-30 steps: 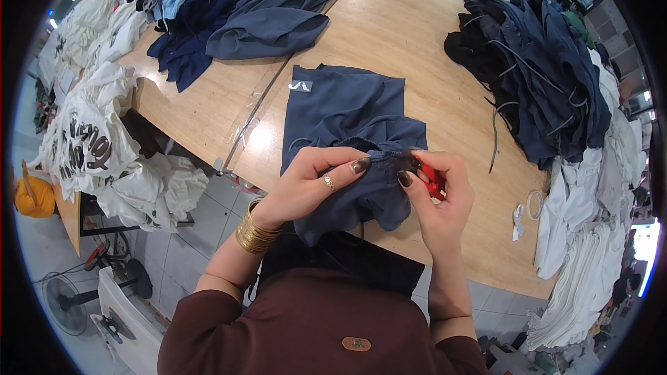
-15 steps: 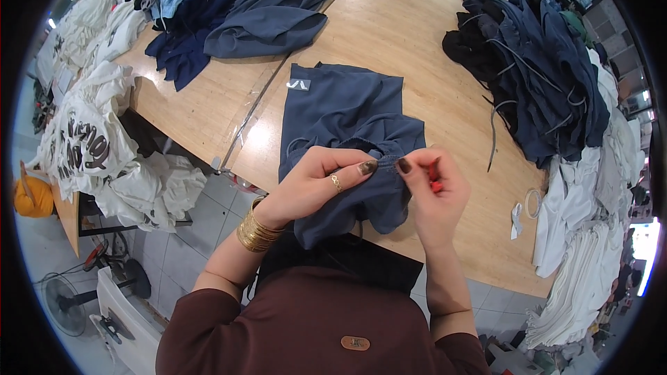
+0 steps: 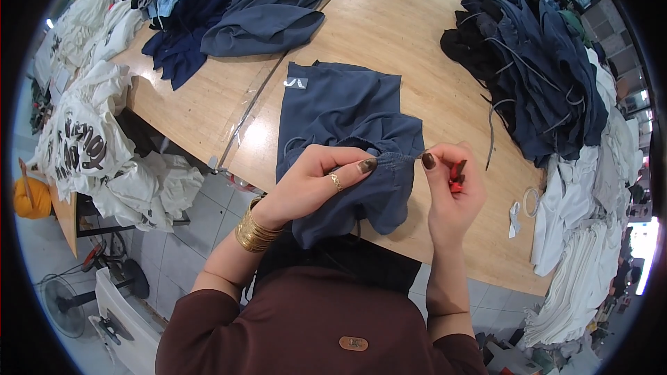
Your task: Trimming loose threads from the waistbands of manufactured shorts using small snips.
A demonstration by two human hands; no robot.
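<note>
Dark blue-grey shorts (image 3: 347, 104) with a gathered waistband lie on the table before me, their lower part bunched near the edge. My left hand (image 3: 323, 177) is closed on the waistband, pinching it between thumb and fingers. To its right, my right hand (image 3: 451, 184) is closed too. Its thumb and forefinger pinch at the waistband's right end; whether cloth or a thread is between them is too small to tell. Tucked in that hand's curled fingers is a small red tool (image 3: 456, 176), mostly hidden.
A heap of dark garments with cords (image 3: 535, 76) lies at the right, beside stacked white cloth (image 3: 577, 278). More dark clothes (image 3: 257, 14) lie at the far left. White printed garments (image 3: 90, 139) hang over the left edge. A white strip (image 3: 514, 219) and a ring (image 3: 531, 203) lie near right.
My right hand has moved a little to the right, away from the left hand, and more of the gathered waistband shows between them. The left hand keeps its pinch almost in place.
</note>
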